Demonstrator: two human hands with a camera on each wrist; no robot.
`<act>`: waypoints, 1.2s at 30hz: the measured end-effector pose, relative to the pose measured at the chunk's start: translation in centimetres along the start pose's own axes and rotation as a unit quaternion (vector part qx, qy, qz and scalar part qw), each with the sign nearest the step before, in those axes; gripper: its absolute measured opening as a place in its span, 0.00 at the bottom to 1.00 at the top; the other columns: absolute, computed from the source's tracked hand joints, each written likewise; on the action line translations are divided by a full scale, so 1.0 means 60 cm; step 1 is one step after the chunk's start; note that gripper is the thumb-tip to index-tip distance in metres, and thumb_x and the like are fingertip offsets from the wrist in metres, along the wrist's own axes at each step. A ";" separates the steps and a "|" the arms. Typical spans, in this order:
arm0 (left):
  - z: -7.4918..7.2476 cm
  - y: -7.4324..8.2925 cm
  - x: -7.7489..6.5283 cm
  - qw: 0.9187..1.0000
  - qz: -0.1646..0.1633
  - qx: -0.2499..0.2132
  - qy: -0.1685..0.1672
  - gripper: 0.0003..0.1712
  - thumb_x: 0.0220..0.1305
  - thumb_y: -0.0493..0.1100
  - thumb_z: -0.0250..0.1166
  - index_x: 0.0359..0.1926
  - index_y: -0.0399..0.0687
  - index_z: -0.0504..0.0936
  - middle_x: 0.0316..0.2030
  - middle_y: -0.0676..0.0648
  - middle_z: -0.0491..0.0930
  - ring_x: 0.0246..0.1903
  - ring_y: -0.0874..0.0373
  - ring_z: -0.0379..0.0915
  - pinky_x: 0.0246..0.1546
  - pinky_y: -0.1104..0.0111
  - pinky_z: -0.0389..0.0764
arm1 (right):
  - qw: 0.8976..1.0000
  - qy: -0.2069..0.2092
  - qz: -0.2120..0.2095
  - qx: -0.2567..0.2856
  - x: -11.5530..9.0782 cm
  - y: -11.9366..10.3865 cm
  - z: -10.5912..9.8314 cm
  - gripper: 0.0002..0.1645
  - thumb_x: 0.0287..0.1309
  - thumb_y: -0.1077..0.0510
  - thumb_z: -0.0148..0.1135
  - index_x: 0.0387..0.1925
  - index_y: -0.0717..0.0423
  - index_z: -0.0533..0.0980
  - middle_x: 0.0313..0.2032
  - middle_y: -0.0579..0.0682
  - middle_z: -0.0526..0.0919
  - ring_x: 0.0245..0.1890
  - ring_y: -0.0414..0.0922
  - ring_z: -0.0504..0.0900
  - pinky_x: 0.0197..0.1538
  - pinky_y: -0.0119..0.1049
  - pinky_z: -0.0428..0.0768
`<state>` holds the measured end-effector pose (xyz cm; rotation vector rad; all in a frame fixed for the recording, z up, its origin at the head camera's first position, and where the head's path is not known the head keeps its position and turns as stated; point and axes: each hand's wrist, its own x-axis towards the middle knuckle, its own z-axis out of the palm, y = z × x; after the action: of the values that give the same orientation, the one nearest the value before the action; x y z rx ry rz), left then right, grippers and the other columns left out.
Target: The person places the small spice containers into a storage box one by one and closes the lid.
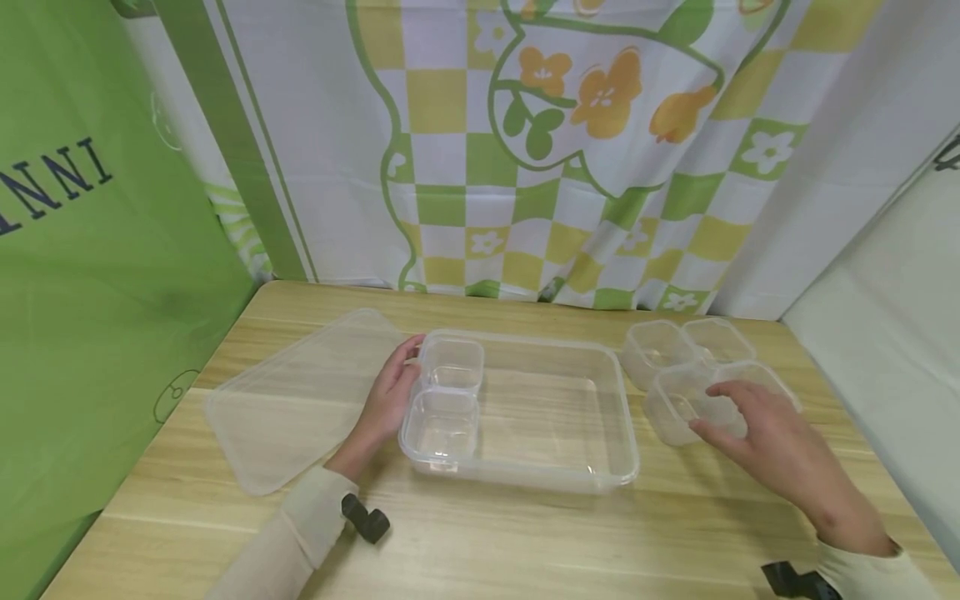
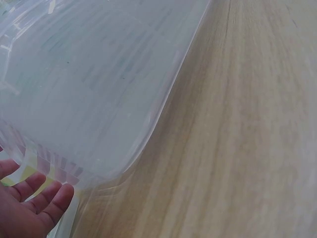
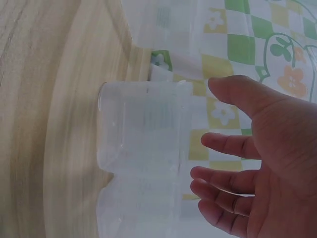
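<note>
A large clear rectangular plastic container [image 1: 517, 475] stands on the table, with two small clear square cups side by side along its left end, a rear cup [image 1: 453, 358] and a front cup [image 1: 444, 425]. My left hand [image 1: 390, 387] rests at the container's left wall, its fingers extended along the outside, as the left wrist view shows [image 2: 29, 208]. Over on the right, several more small cups stand in a cluster. Above the nearest cup [image 1: 667, 408] of that cluster hovers my right hand [image 1: 780, 442], thumb and fingers spread. In the right wrist view its fingertips are close to the cup's rim [image 3: 184, 129].
A translucent flat lid [image 1: 300, 408] lies left of the container, under the left forearm, apparently overlapping another sheet. The wooden table [image 1: 510, 550] meets a patterned curtain [image 1: 480, 208] behind, a green cloth [image 1: 112, 317] at left and a white cloth [image 1: 892, 275] at right.
</note>
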<state>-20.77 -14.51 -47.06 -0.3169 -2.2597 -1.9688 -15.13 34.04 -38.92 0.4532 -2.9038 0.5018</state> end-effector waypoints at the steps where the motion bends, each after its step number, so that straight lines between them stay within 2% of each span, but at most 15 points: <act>1: 0.000 0.000 0.000 1.000 0.000 0.000 0.000 0.26 0.80 0.35 0.45 0.75 0.40 0.64 0.62 0.32 0.71 0.55 0.34 0.73 0.54 0.54 0.77 | 1.000 -0.001 0.002 -0.002 0.000 0.000 0.001 0.33 0.64 0.43 0.70 0.58 0.64 0.76 0.59 0.69 0.75 0.58 0.70 0.71 0.48 0.70 0.72; 5: 0.000 0.000 -0.001 1.000 0.000 0.000 0.002 0.26 0.80 0.36 0.45 0.75 0.41 0.64 0.62 0.33 0.71 0.56 0.35 0.73 0.55 0.54 0.76 | 1.000 0.003 -0.003 -0.009 -0.001 -0.001 0.005 0.30 0.64 0.44 0.70 0.55 0.63 0.78 0.58 0.69 0.76 0.55 0.69 0.73 0.46 0.70 0.73; 11: 0.002 0.001 -0.001 1.000 0.000 0.001 0.004 0.26 0.80 0.35 0.45 0.75 0.40 0.65 0.62 0.33 0.71 0.59 0.37 0.70 0.58 0.52 0.73 | 0.999 0.042 -0.025 -0.019 -0.002 0.002 0.014 0.18 0.59 0.49 0.74 0.41 0.57 0.79 0.49 0.64 0.81 0.42 0.61 0.78 0.39 0.60 0.76; 19: 0.001 0.001 -0.001 1.000 0.002 -0.001 0.000 0.27 0.79 0.36 0.45 0.75 0.40 0.64 0.62 0.33 0.71 0.58 0.37 0.71 0.55 0.55 0.76 | 0.999 0.039 -0.015 -0.027 -0.006 0.000 0.016 0.18 0.60 0.47 0.74 0.38 0.56 0.77 0.43 0.60 0.82 0.34 0.52 0.77 0.33 0.52 0.76; 22: 0.002 0.000 -0.001 1.000 0.004 -0.001 0.001 0.27 0.80 0.35 0.45 0.75 0.40 0.64 0.62 0.33 0.71 0.58 0.37 0.71 0.56 0.53 0.75 | 0.999 0.038 -0.005 -0.024 -0.007 0.000 0.017 0.19 0.61 0.46 0.73 0.38 0.56 0.77 0.46 0.62 0.80 0.34 0.52 0.77 0.34 0.54 0.77; 28: 0.002 0.001 -0.001 1.000 0.004 0.000 0.000 0.26 0.80 0.35 0.45 0.75 0.39 0.64 0.62 0.32 0.71 0.58 0.37 0.70 0.57 0.52 0.74 | 0.999 0.024 0.017 -0.015 -0.010 -0.003 0.019 0.20 0.61 0.45 0.73 0.35 0.57 0.77 0.56 0.74 0.75 0.42 0.61 0.79 0.40 0.63 0.76; 36: 0.002 0.002 -0.001 1.000 0.006 -0.001 0.000 0.26 0.80 0.35 0.44 0.75 0.38 0.64 0.61 0.32 0.71 0.58 0.37 0.70 0.58 0.50 0.74 | 0.999 0.037 0.014 -0.016 -0.009 -0.005 0.023 0.20 0.58 0.46 0.75 0.34 0.57 0.78 0.54 0.75 0.76 0.43 0.63 0.79 0.41 0.65 0.76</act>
<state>-20.67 -14.39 -47.00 -0.3318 -2.2498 -1.9662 -14.66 33.42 -40.24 0.3828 -2.8452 0.4665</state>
